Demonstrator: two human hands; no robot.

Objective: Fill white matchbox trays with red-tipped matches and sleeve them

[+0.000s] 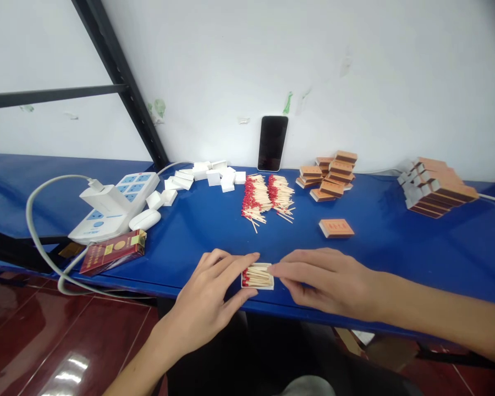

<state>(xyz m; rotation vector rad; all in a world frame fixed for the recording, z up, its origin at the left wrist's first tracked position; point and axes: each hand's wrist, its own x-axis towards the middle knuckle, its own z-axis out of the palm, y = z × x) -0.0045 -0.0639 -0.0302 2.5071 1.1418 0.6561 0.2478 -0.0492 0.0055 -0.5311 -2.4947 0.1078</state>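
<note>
A small white matchbox tray (272,285) filled with red-headed matches (259,276) lies near the front edge of the blue table. My left hand (214,291) grips the tray's left part, fingers along its far side and thumb along its near side. From the right, my right hand (325,278) reaches to the tray, its index fingertip touching the match ends there. The other fingers of that hand are loosely bent, with nothing visible between them. One orange matchbox sleeve (336,228) lies beyond the right hand. Two heaps of loose matches (256,198) lie farther back.
White empty trays (200,171) are scattered at the back left. Orange sleeves (332,175) are heaped at the back right, beside stacked matchboxes (435,187). A phone (273,143) leans on the wall. A power strip (115,212), cable and red packet (113,253) lie left.
</note>
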